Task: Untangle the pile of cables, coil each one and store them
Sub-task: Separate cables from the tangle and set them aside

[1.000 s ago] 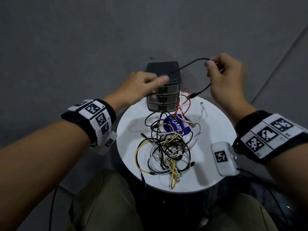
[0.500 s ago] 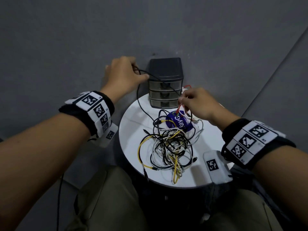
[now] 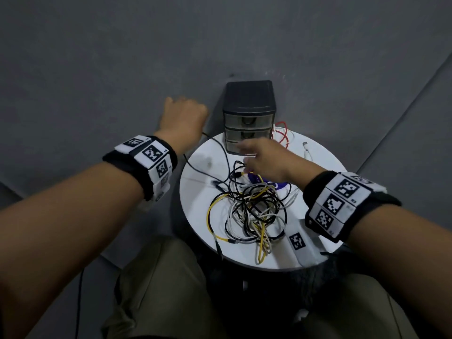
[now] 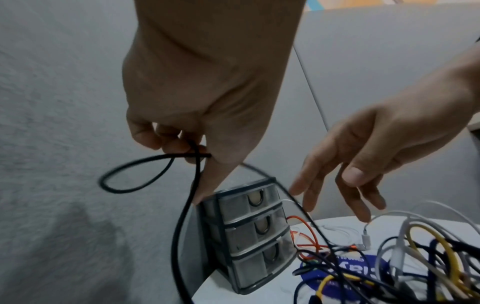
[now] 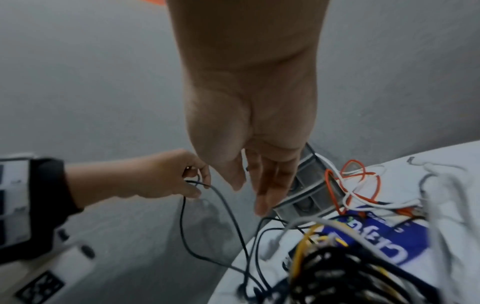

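Left hand [image 3: 184, 118], at 10 o'clock off table [image 3: 195, 192]: black cable [image 4: 182, 205] pinched in curled fingers, one small loop formed, rest trailed into pile [image 3: 252, 211] at table centre.

Pile largely tangled; coiling barely begun, nothing seen stored.

Drawer unit [image 3: 249, 118], 12 o'clock: drawers closed.

Right hand [image 3: 264, 160]: fingers loosely spread, nothing held.

Blue label [image 5: 384, 236] partly covered, writing unreadable.

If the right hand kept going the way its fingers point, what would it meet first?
Probably the small drawer unit: the open right hand points its fingers at the lowest drawer, though the remaining gap is unclear.
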The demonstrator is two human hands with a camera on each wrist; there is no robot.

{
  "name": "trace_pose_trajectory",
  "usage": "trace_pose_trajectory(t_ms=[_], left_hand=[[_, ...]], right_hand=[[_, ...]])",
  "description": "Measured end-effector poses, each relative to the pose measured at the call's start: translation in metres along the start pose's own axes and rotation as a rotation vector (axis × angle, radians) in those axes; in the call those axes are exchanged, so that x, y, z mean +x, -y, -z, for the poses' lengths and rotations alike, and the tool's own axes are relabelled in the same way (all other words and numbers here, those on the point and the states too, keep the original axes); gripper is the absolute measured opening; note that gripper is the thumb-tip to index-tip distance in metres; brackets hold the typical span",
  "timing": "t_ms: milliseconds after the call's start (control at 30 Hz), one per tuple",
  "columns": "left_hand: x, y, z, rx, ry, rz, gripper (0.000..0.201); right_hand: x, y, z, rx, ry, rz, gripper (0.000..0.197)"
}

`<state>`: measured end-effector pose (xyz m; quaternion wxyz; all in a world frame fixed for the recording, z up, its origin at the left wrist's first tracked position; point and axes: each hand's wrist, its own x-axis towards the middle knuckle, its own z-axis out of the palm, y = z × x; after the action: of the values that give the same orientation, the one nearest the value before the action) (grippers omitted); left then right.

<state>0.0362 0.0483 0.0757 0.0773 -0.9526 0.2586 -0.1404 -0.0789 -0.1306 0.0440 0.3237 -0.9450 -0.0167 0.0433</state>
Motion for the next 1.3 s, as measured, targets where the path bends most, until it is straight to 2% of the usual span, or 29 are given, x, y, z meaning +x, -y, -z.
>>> trace_pose_trajectory(t_ms=[100,200,333,433,567,633,700,800,967,1067,1167,1300], left_hand=[[-0.003,-0.006,-0.004,0.089,0.132,-0.027,0.023],[-0.006,-0.011,-0.014,0.157,0.257,-0.04,0.036],[-0.008,-0.02,-0.026,0.142,0.343,-0.143,0.049],[-0.01,-0.03,-0.033,0.024,0.37,-0.214,0.051],[-0.014,-0.045,-0.038,-0.276,0.268,-0.322,0.03],[-0.018,-0.054,-0.038,-0.461,0.224,-0.429,0.016],[-0.024,-0.063,-0.037,-0.586,0.225,-0.517,0.006],[-0.032,-0.078,-0.034,-0.681,0.269,-0.589,0.012],[-0.04,-0.092,-0.043,-0.643,0.623,-0.577,0.048],[-0.046,-0.098,-0.05,-0.706,0.686,-0.586,0.067],[-0.051,-0.103,-0.054,-0.678,0.783,-0.603,0.084],[-0.053,-0.109,-0.057,-0.542,0.868,-0.558,0.066]], right_hand=[[-0.008,-0.01,-0.001,-0.126,-0.031,-0.021,0.05],[-0.016,-0.022,-0.002,-0.125,-0.098,-0.029,0.038],[-0.03,-0.033,0.0,-0.155,-0.046,0.008,0.02],[-0.041,-0.037,0.005,-0.155,0.015,-0.003,0.012],[-0.053,-0.05,0.011,-0.113,0.028,-0.128,0.019],[-0.058,-0.056,0.014,-0.13,0.116,-0.216,0.02],[-0.062,-0.062,0.014,-0.205,0.291,-0.295,0.023],[-0.065,-0.07,0.008,-0.269,0.515,-0.369,0.021],[-0.065,-0.091,-0.001,-0.305,0.521,-0.241,0.016],[-0.066,-0.099,-0.005,-0.316,0.467,-0.184,0.019],[-0.071,-0.103,-0.01,-0.37,0.427,-0.115,0.023],[-0.074,-0.107,-0.025,-0.455,0.447,-0.034,0.019]])
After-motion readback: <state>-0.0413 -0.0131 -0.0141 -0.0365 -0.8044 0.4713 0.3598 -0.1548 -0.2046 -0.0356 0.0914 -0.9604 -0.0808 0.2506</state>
